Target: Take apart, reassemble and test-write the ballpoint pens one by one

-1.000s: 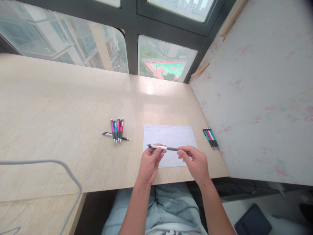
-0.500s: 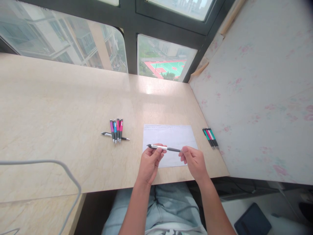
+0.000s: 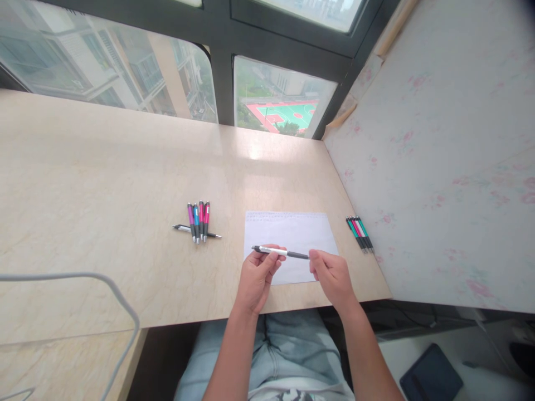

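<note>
My left hand (image 3: pixel 259 275) pinches the white barrel of a black-and-white ballpoint pen (image 3: pixel 276 252), held nearly level above a sheet of paper (image 3: pixel 292 231). My right hand (image 3: pixel 332 273) is closed at the pen's dark tip end, its thumb and fingers pressed together there; the very tip is hidden by the fingers. Small rows of writing run along the paper's top edge, and the rest of the visible sheet is blank. Both hands hover near the sheet's lower part.
Left of the paper, several purple, blue and pink pens (image 3: pixel 200 221) lie across a white-and-black pen (image 3: pixel 181 228). Several green, pink and white pens (image 3: pixel 359 234) lie side by side near the wall (image 3: pixel 438 167). A grey cable (image 3: pixel 112 289) loops over the table's left side.
The fingers of my right hand have curled in more tightly at the pen's tip. My left hand and the pen are almost unmoved.
</note>
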Demonstrator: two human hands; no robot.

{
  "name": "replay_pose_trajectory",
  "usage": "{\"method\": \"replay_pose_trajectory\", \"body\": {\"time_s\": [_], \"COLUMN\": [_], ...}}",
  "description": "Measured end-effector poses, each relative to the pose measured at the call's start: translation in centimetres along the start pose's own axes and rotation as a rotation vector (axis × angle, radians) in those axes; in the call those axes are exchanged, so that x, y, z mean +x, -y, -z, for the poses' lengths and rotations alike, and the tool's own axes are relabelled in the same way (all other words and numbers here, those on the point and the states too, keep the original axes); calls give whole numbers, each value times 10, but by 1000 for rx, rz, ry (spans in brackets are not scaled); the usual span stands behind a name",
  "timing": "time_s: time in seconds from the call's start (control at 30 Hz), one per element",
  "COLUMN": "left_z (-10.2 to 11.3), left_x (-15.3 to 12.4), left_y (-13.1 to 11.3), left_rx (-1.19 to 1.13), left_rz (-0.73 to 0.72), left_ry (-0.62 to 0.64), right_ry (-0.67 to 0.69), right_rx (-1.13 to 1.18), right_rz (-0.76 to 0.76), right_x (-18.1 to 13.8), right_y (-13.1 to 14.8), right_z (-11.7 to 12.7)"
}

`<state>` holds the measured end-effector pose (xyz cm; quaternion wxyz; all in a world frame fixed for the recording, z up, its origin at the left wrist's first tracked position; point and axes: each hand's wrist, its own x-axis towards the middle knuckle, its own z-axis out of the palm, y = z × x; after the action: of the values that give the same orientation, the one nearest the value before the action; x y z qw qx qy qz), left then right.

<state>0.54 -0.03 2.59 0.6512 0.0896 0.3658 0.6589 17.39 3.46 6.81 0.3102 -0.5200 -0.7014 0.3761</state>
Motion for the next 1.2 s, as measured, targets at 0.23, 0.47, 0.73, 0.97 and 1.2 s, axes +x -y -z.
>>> {"method": "replay_pose_trajectory", "body": {"time_s": [0.23,0.47,0.73,0.97,1.2], "left_z": [1,0,0,0,-1], "left_x": [1,1,0,1,0], "left_y": [0,0,0,1,0], "left_rx": [10,15,22,22,28], "left_rz": [0,1,6,6,19], "left_ry": [-23,-17,-14,-26,-16], "right_ry": [21,7,29,23,-2], "right_rx": [45,33,10,52,-21], "right_rz": [45,-38,34,40,8], "right_x": [1,2,1,2,1], "right_y": [3,0,0,-1,0], "right_z": [-1,-5,-7,-7,-6]}}
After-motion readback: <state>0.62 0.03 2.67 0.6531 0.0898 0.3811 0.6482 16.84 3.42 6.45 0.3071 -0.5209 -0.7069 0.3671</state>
